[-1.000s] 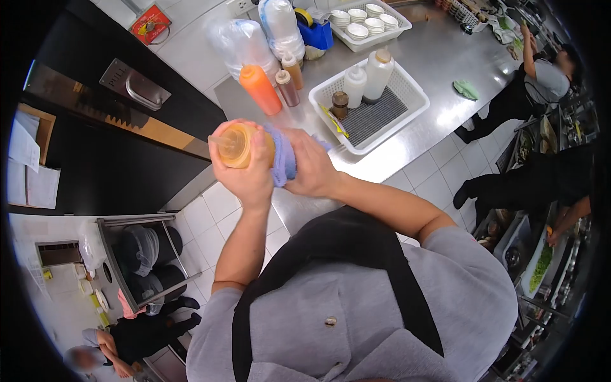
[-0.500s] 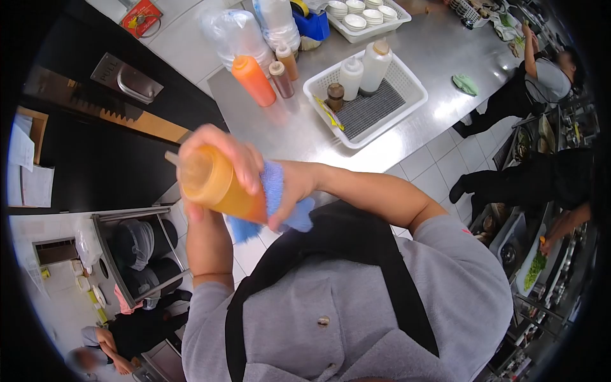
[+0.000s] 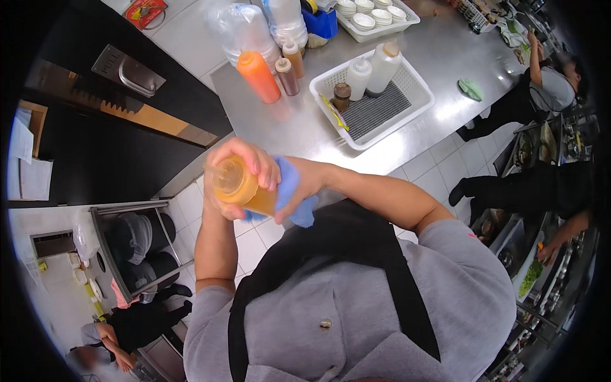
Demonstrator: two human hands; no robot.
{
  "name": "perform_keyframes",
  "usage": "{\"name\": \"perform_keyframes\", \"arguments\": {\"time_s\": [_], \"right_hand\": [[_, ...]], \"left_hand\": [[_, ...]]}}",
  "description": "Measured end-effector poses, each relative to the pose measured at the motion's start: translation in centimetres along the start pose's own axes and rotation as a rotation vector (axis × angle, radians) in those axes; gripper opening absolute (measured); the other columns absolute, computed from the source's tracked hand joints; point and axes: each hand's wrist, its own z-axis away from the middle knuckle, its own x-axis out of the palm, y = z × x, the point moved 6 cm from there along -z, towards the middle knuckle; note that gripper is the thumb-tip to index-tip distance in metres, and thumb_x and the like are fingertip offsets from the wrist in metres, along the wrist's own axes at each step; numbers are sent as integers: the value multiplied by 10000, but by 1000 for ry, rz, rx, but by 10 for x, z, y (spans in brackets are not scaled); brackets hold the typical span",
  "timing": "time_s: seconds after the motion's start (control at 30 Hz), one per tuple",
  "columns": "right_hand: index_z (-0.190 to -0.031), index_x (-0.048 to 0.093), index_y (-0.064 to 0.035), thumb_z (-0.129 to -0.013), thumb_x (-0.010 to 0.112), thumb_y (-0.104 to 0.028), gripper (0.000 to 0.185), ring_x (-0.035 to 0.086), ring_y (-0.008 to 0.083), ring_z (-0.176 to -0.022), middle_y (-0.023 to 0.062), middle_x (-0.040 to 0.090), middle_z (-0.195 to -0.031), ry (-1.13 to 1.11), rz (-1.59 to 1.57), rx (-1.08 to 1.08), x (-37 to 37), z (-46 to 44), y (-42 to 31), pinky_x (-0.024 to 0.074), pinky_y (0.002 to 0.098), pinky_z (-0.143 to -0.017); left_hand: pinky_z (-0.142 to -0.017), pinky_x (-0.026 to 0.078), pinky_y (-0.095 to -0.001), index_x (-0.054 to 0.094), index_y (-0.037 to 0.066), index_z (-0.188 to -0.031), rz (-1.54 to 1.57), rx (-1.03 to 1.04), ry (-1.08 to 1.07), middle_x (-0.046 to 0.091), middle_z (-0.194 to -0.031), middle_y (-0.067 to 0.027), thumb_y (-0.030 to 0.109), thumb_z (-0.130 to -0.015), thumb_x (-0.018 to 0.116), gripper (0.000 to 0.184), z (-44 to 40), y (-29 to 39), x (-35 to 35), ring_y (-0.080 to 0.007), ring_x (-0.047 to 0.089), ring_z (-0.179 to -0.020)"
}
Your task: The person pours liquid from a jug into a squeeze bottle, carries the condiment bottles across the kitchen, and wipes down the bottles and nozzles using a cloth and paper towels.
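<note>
My left hand (image 3: pixel 245 158) is wrapped around an orange-yellow squeeze bottle (image 3: pixel 259 201) near its capped end. The bottle is tilted, its translucent nozzle pointing up and to the left. At the bottle's base, my right hand (image 3: pixel 305 181) is closed on a blue cloth (image 3: pixel 304 214), pressing it around the bottle. Part of the cloth is hidden behind the bottle and fingers. Ahead on the steel counter (image 3: pixel 254 124) stand a bright orange squeeze bottle (image 3: pixel 259 77), a brown-red bottle (image 3: pixel 287 77) and a tan bottle (image 3: pixel 293 58).
A white basket (image 3: pixel 420 105) on the counter holds two white bottles and a small dark jar. Behind it are a tray (image 3: pixel 407 27) of small white dishes and a blue tape dispenser (image 3: pixel 322 24). A green cloth (image 3: pixel 470 90) lies rightward. Other people stand at right and lower left.
Both hands and the squeeze bottle have shifted slightly right, and the bottle is less blurred. The view has shifted a little. The grip on bottle and cloth stays the same.
</note>
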Motion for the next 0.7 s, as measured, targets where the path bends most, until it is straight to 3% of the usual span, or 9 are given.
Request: {"name": "perform_keyframes", "arguments": {"time_s": [0.1, 0.13, 0.2, 0.27, 0.33, 0.4, 0.57, 0.67, 0.7], "right_hand": [[-1105, 647, -26, -745, 937, -260, 518, 661, 170, -900, 57, 701, -979, -125, -359, 131, 17, 5, 11, 543, 312, -862], [-1083, 651, -17, -796, 897, -295, 469, 673, 182, -896, 62, 704, -940, 112, -360, 23, 10, 3, -10, 547, 330, -848], [-1061, 655, -8, -848, 858, -330, 436, 685, 194, -893, 68, 708, -901, 352, -362, -86, -3, 6, -20, 551, 348, -833], [-1117, 639, 3, -928, 747, -425, 479, 698, 254, -897, 112, 710, -939, 355, -90, -69, -6, 9, -22, 546, 390, -816], [-1181, 615, 13, -978, 641, -506, 559, 694, 325, -913, 160, 700, -1004, 443, 122, 31, -6, 10, -34, 538, 423, -804], [-1227, 596, 20, -1000, 572, -556, 620, 687, 376, -927, 193, 689, -1057, 526, 243, 124, -1, 10, -32, 532, 443, -798], [-1282, 579, -2, -1020, 486, -586, 647, 662, 429, -952, 225, 665, -1081, 901, 681, -473, 4, 4, -56, 515, 490, -781], [-1281, 577, -5, -1037, 449, -586, 643, 664, 409, -954, 221, 657, -1079, 861, 704, -535, 0, 2, -68, 524, 470, -792], [-1281, 576, -7, -1042, 436, -586, 642, 664, 403, -954, 220, 654, -1079, 849, 711, -555, -3, 2, -73, 527, 464, -796]], "left_hand": [[-830, 534, -420, 540, -4, -1116, -54, 61, 3, 647, -910, -119, 317, -701, 955, 669, -9, 6, 3, -250, 654, -867], [-830, 534, -420, 540, -4, -1116, -54, 65, 2, 647, -910, -119, 317, -701, 955, 669, -9, 8, 7, -250, 654, -867], [-859, 531, -423, 527, -12, -1184, -250, 97, 499, 650, -978, -128, 363, -757, 912, 686, 5, 14, -4, -261, 655, -934], [-882, 531, -411, 513, -13, -1217, -377, 129, 490, 644, -1058, -144, 382, -826, 850, 650, 7, 10, 3, -255, 643, -992], [-1033, 467, -415, 524, -15, -1218, -733, 193, 758, 637, -1060, -144, 398, -884, 781, 590, 16, 9, 8, -261, 657, -1018], [-1027, 474, -415, 526, -19, -1215, -816, 236, 853, 642, -1065, -152, 373, -901, 766, 556, 15, -2, 20, -267, 656, -1034], [-997, 500, -409, 537, -24, -1200, -803, 253, 1066, 646, -1063, -162, 306, -931, 741, 471, 14, -1, 16, -287, 650, -1084], [-1067, 438, -447, 533, -9, -1194, -767, 259, 995, 677, -1055, -137, 272, -875, 782, 492, 8, 10, 10, -258, 640, -1095], [-1101, 405, -491, 543, -2, -1175, -835, 303, 833, 683, -1023, -130, 308, -861, 789, 505, 1, 19, 11, -269, 651, -1081]]}}
